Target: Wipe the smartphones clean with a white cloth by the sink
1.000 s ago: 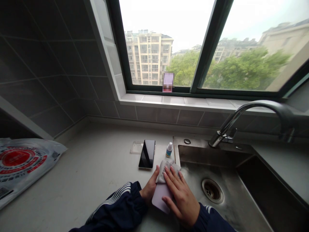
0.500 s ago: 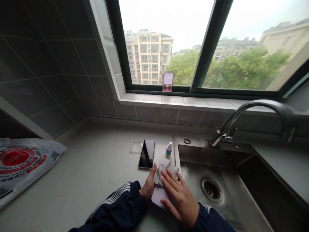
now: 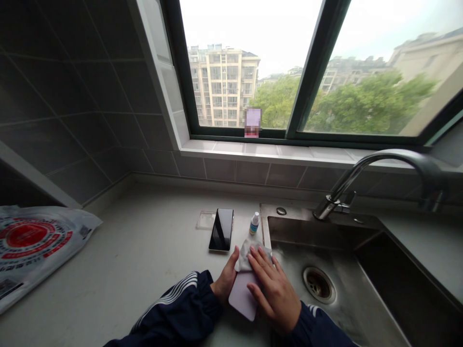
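Through the head camera I see the left hand (image 3: 226,280) at the left edge of a lilac rectangular slab (image 3: 241,299), its thumb raised against the slab and a grey cloth (image 3: 249,258). Its other fingers are out of sight, so I cannot tell whether they are clamped. The right hand (image 3: 273,295) lies over the slab's upper part, its fingers (image 3: 262,262) spread apart and pressing the cloth down. The slab sits tilted between the hands, over the strip of desk (image 3: 119,250) beside the stainless steel sink (image 3: 311,233), and the cloth covers its far end. Just past the cloth stands a small bottle (image 3: 254,223) with a white cap. To its left a black phone (image 3: 221,229) lies screen up, touching a clear rectangular piece (image 3: 206,220). A printed plastic bag (image 3: 32,236) lies at the far left of the desk, and a curved faucet (image 3: 327,207) rises behind the sink.
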